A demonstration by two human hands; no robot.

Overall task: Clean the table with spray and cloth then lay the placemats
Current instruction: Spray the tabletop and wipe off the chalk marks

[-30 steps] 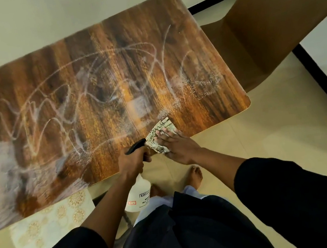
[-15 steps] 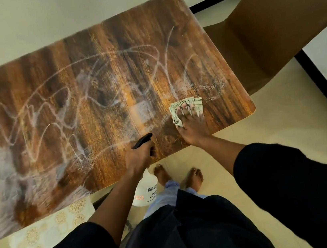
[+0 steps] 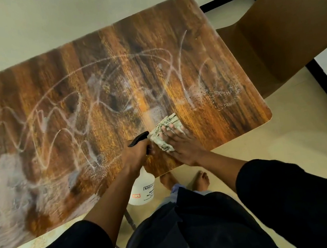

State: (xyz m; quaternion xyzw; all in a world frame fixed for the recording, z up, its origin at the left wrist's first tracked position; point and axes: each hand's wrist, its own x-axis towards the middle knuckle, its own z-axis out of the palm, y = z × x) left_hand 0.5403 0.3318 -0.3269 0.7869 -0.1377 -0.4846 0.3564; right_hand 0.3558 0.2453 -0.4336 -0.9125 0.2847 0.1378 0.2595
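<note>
Looking down on a wood-grain table [image 3: 199, 41] streaked with wet spray, brown chair [image 3: 283, 29] at its right end, right hand [image 3: 179, 144] flat, fingers spread, pressing a folded cloth [image 3: 164, 129] near the front edge, left hand [image 3: 136, 154] just beside it gripping a spray bottle [image 3: 143, 188] hanging below the edge.

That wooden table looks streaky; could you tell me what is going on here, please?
A person is wiping the wooden table. The right hand presses a folded cloth flat on the tabletop near the front edge, while the left hand grips a spray bottle that hangs just off the table's edge. Whitish streaks of spray cover much of the surface, so cleaning is unfinished. No placemat lies on the table yet.
</note>
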